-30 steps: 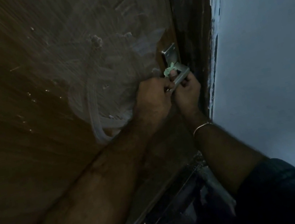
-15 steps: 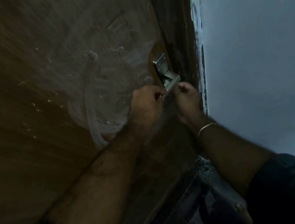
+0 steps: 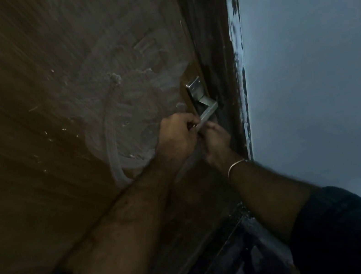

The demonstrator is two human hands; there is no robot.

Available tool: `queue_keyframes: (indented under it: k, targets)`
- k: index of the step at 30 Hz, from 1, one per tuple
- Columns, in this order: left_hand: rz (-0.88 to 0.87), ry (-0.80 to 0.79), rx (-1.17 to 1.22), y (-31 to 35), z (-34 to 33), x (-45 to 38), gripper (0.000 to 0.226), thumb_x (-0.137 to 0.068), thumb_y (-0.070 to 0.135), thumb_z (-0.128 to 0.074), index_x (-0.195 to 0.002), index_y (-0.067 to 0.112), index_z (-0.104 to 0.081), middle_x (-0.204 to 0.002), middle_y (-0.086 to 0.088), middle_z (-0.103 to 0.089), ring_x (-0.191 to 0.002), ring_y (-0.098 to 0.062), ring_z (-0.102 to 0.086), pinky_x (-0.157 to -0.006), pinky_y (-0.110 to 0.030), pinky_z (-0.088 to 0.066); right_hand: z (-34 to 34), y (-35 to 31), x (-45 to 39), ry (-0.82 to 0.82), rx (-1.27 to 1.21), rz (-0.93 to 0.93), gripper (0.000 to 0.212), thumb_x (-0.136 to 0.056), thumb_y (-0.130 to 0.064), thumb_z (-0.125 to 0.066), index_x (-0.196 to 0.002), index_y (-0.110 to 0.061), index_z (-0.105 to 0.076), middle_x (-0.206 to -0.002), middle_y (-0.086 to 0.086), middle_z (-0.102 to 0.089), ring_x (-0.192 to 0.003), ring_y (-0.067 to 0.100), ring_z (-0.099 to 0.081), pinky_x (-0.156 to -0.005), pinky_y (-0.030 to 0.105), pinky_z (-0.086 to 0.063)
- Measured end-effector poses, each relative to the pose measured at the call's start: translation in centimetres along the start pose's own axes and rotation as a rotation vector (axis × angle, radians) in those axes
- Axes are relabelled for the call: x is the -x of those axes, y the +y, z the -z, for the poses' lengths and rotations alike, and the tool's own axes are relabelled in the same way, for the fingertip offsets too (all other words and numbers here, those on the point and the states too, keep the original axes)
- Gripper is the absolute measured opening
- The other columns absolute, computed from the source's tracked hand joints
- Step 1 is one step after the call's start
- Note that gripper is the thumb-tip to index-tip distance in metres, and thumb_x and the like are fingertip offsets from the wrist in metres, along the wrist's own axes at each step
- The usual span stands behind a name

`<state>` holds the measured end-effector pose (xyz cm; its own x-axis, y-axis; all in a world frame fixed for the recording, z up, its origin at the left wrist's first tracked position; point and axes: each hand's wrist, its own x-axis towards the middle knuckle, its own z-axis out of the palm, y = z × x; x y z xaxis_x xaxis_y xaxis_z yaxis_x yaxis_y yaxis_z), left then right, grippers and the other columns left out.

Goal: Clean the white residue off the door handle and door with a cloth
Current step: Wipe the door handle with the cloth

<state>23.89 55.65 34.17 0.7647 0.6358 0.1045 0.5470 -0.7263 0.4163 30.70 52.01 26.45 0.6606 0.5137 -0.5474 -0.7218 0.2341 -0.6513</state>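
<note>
Head view looks down along a brown wooden door (image 3: 30,139) in dim light. White residue (image 3: 127,112) covers a wide part of the door to the left of the handle, in curved smears, with one thicker streak that bends down to the lower left. The metal handle (image 3: 206,111) sits near the right edge of the door, on its plate (image 3: 195,89), and its lever points down and to the left toward the hands. The left hand (image 3: 178,137) has its fingers curled around the free end of the lever and grips it. The right hand (image 3: 216,142) is just beside the left one, under the lever, with curled fingers; whether it holds something I cannot tell, because the inside of the hand is hidden. No cloth can be made out in this dark picture. A thin bangle (image 3: 235,167) is on the right wrist. Both forearms are bare, and dark sleeves (image 3: 350,232) begin near the elbows. Right of the door stands the dark frame (image 3: 216,58), and beyond it a pale blue-grey wall (image 3: 318,64).
</note>
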Motion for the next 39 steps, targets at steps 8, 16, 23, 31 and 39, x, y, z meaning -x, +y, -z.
queue_keyframes:
  k: [8, 16, 23, 31, 39]
  targets:
    - [-0.003, 0.029, -0.017, 0.5, 0.0, 0.2, 0.021, -0.090, 0.011, -0.065, -0.107, 0.017, -0.075, -0.109, -0.001, -0.074, -0.093, -0.010, -0.064, -0.080, -0.008, -0.037, -0.3, -0.5, -0.4, 0.017, 0.026, 0.137, 0.025, -0.083, -0.006, -0.073, -0.105, 0.004, -0.068, -0.089, 0.013, -0.072, -0.073, 0.019, -0.067, -0.063, 0.028, -0.058]
    - [-0.017, 0.029, -0.033, 0.2, 0.2, 0.2, 0.023, -0.090, 0.009, -0.063, -0.108, 0.016, -0.075, -0.113, -0.001, -0.073, -0.098, -0.012, -0.065, -0.080, -0.003, -0.033, -0.4, -0.3, -0.8, -0.015, 0.122, 0.148, 0.011, -0.086, -0.007, -0.070, -0.095, -0.002, -0.069, -0.097, 0.020, -0.070, -0.082, 0.026, -0.066, -0.074, 0.039, -0.056]
    - [-0.011, 0.025, -0.025, 0.1, -0.1, 0.3, 0.020, -0.089, 0.011, -0.066, -0.106, 0.017, -0.074, -0.108, 0.001, -0.073, -0.082, 0.002, -0.053, -0.073, -0.001, -0.034, 0.9, -0.6, -1.4, -0.078, 0.116, 0.110, 0.010, -0.088, -0.002, -0.066, -0.098, -0.002, -0.068, -0.080, 0.009, -0.069, -0.068, 0.018, -0.066, -0.060, 0.027, -0.056]
    - [-0.031, 0.060, 0.006, 0.0, 0.3, 0.2, 0.018, -0.090, 0.011, -0.065, -0.103, 0.017, -0.076, -0.103, 0.001, -0.075, -0.090, -0.009, -0.066, -0.073, -0.002, -0.038, -0.2, -0.7, -1.8, -0.127, 0.025, 0.154, 0.006, -0.082, -0.011, -0.076, -0.085, -0.015, -0.073, -0.083, 0.007, -0.077, -0.074, 0.019, -0.074, -0.059, 0.026, -0.056]
    - [-0.016, -0.023, -0.018, 0.2, 0.2, 0.3, 0.023, -0.091, 0.018, -0.061, -0.112, 0.018, -0.070, -0.111, -0.001, -0.071, -0.097, -0.009, -0.062, -0.082, -0.020, -0.042, 4.5, -1.8, -2.0, 0.034, 0.185, 0.223, 0.020, -0.088, -0.009, -0.068, -0.107, 0.000, -0.065, -0.080, 0.008, -0.071, -0.064, 0.014, -0.065, -0.057, 0.024, -0.055]
